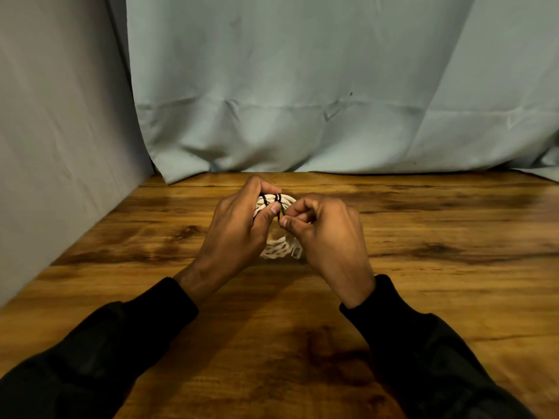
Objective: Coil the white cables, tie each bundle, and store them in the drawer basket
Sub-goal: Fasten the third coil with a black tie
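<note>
Above the wooden surface (pixel 423 237), left hand (pixel 239 225) grips the cable coil (pixel 276 249) while right hand (pixel 326 234) at 3 o'clock pinches the black tie (pixel 273 198), which may slip and let the loops spring apart.

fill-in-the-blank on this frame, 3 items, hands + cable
1. The left hand holds a coiled ____ cable.
2. The right hand pinches a thin ____ tie wrapped over the coil.
3. Both hands work above a ____ table.

Missing words: white; black; wooden
</note>
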